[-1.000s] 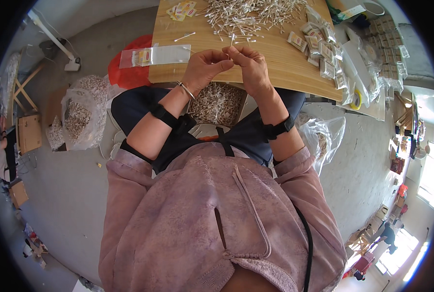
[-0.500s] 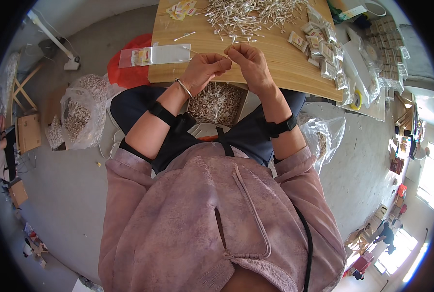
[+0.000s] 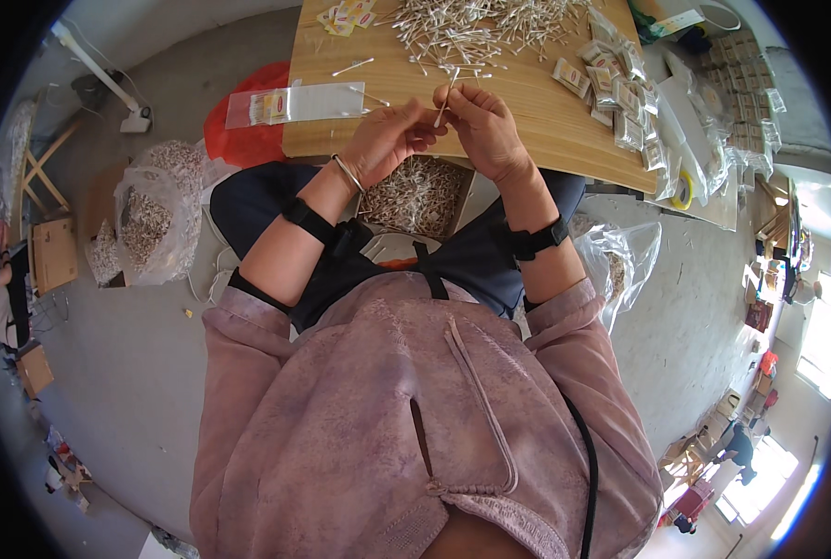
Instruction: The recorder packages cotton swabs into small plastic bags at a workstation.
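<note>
Over the near edge of the table (image 3: 555,140), the right hand (image 3: 490,130) has a swab (image 3: 441,114) pinched between thumb and index, stick on a slant, one tip poking out past the fingers on the far side and the other hanging toward the near side. The left hand (image 3: 392,135) is just left of it, fingers curled; can't tell if they're touching the stick or pinching anything. Progress-wise, I'd say a decent batch is done: the heap of packs (image 3: 611,90) on the right looks filled. Loads left though, going by the loose pile (image 3: 476,33) on the far side. The clear pouch (image 3: 327,102) on the left shows what looks like a card (image 3: 268,107) at its left end, so probably unfinished.
</note>
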`<action>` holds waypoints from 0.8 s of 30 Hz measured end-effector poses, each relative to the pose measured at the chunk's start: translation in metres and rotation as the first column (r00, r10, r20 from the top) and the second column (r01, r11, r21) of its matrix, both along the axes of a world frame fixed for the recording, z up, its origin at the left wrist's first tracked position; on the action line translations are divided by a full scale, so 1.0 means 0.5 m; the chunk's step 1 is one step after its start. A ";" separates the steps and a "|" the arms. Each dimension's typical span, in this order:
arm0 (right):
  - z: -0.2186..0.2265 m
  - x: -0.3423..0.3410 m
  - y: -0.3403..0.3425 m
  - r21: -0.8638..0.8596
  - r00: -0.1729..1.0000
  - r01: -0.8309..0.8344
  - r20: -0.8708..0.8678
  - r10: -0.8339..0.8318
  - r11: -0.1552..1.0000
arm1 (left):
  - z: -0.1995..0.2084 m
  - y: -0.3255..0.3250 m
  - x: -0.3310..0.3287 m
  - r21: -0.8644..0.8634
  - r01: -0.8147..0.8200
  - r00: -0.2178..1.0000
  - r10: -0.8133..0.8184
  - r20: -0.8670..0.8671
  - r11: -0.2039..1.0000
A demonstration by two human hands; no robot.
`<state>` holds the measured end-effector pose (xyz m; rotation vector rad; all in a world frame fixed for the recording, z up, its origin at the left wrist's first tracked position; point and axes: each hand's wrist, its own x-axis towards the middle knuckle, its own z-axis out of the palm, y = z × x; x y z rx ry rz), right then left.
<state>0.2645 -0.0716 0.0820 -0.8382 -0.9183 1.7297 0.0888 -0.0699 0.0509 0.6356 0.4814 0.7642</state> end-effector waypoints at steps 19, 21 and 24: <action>-0.086 -0.014 -0.012 -0.181 0.991 -0.064 0.108 0.085 0.981 | -0.079 -0.019 -0.030 -0.065 0.011 0.979 -0.024 -0.203 0.998; -0.104 -0.006 0.009 -0.059 0.950 0.081 0.307 -0.059 0.995 | -0.074 -0.029 -0.032 0.205 0.019 0.835 0.097 -0.542 0.979; -0.106 -0.016 0.041 0.196 0.596 0.063 0.779 -0.194 0.979 | -0.074 -0.029 -0.056 0.515 0.227 0.451 0.379 -0.808 0.827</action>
